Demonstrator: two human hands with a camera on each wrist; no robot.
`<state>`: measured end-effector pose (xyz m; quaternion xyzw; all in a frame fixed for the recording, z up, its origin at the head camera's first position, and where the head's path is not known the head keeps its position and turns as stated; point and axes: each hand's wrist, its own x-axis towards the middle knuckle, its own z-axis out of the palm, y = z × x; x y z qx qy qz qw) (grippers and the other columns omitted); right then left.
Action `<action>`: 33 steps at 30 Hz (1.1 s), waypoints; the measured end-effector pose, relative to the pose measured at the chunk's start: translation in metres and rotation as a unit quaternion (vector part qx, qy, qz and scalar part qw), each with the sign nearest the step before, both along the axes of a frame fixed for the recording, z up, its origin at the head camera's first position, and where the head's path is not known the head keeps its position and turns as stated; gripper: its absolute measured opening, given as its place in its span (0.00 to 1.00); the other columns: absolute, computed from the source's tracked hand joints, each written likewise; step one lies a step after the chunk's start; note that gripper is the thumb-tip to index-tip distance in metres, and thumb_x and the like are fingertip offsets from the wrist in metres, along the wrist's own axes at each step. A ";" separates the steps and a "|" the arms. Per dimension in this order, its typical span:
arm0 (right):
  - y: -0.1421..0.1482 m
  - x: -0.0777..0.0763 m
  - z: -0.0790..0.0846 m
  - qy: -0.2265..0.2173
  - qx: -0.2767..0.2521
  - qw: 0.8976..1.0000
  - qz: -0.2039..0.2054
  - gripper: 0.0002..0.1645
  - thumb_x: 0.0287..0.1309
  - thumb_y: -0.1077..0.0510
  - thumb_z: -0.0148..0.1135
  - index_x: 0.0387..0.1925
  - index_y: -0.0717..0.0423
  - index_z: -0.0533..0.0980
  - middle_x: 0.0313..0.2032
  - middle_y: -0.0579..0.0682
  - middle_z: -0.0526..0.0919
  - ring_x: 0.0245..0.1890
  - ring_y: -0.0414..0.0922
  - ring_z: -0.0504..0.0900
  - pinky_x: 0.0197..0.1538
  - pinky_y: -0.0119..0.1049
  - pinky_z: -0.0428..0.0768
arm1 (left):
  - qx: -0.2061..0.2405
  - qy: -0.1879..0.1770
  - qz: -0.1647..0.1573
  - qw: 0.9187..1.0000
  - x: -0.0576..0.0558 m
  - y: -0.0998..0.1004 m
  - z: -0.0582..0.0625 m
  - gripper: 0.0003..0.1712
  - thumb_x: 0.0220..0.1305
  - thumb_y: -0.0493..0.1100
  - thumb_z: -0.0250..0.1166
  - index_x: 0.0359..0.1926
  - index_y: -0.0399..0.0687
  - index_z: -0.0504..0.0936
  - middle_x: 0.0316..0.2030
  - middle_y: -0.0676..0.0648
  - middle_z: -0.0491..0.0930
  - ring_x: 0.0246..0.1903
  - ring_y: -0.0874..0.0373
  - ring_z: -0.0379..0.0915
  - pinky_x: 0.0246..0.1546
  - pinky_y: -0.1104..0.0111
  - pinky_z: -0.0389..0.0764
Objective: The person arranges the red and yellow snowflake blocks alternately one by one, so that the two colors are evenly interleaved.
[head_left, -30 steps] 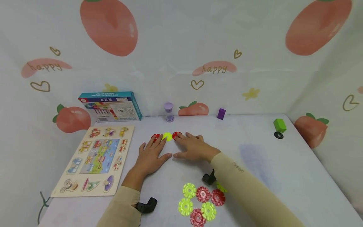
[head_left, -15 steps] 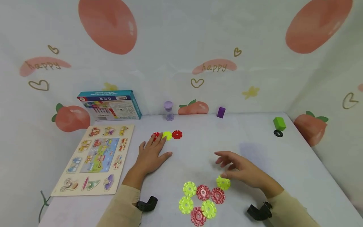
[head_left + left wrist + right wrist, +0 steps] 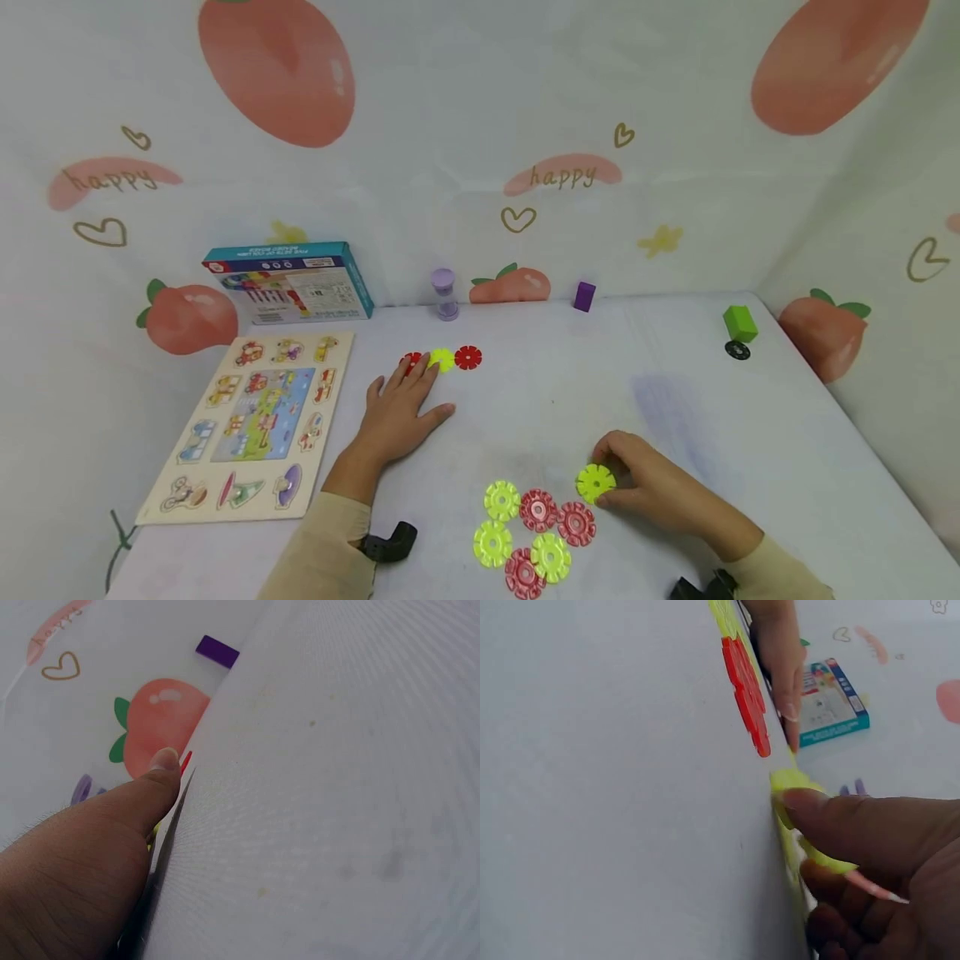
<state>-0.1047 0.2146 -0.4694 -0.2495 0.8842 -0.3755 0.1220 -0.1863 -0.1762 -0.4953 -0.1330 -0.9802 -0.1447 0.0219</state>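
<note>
My right hand (image 3: 648,483) pinches a yellow-green notched disc (image 3: 595,483) between thumb and fingers, low over the table; in the right wrist view the thumb lies on that disc's edge. Farther left, my left hand (image 3: 397,417) rests on the table with fingers spread. Its fingertips partly cover a red notched disc (image 3: 411,361) and reach a yellow-green disc (image 3: 442,359). A second red disc (image 3: 468,357) completes that short row on the right. Nearer to me lies a loose group of red (image 3: 577,523) and yellow-green discs (image 3: 492,543), some touching or overlapping.
A wooden picture puzzle board (image 3: 322,467) lies at the left, with a teal box (image 3: 311,292) behind it. Along the back stand a purple sand timer (image 3: 444,296) and a purple block (image 3: 584,297). A green block (image 3: 740,323) sits far right beside a black disc (image 3: 737,350).
My right hand has left the row of discs, come back toward the near right, and taken hold of the yellow-green disc there. The left hand has stayed in place.
</note>
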 end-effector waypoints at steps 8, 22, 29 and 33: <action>-0.018 -0.029 0.006 -0.034 -0.066 0.991 -0.115 0.09 0.55 0.48 0.69 0.32 0.45 0.78 0.26 0.44 0.77 0.26 0.43 0.73 0.26 0.34 0.74 | -0.002 -0.001 0.004 1.000 0.001 0.000 -0.001 0.48 0.58 0.78 0.46 0.73 0.59 0.57 0.74 0.53 0.47 0.72 0.49 0.33 0.63 0.39 0.38; -0.106 -0.129 0.009 -0.152 -0.106 0.964 -0.189 0.10 0.60 0.54 0.64 0.34 0.57 0.75 0.29 0.50 0.83 0.26 0.47 0.78 0.31 0.36 0.76 | 0.003 0.003 0.000 1.000 -0.001 0.000 0.001 0.48 0.58 0.77 0.47 0.74 0.60 0.57 0.74 0.54 0.46 0.72 0.50 0.32 0.63 0.39 0.38; -0.122 -0.135 0.008 -0.021 0.007 0.974 -0.227 0.14 0.58 0.57 0.63 0.45 0.55 0.75 0.34 0.49 0.78 0.32 0.46 0.77 0.38 0.39 0.77 | 0.012 -0.002 -0.006 1.000 -0.002 0.002 0.002 0.48 0.58 0.77 0.47 0.73 0.59 0.57 0.74 0.54 0.46 0.72 0.49 0.33 0.63 0.39 0.37; -0.119 -0.130 0.007 0.106 0.113 0.979 -0.129 0.18 0.59 0.55 0.64 0.51 0.54 0.77 0.47 0.48 0.77 0.49 0.45 0.74 0.55 0.41 0.73 | 0.009 -0.004 -0.002 1.000 -0.001 0.000 0.003 0.48 0.58 0.77 0.48 0.73 0.59 0.57 0.74 0.53 0.47 0.72 0.48 0.33 0.62 0.38 0.38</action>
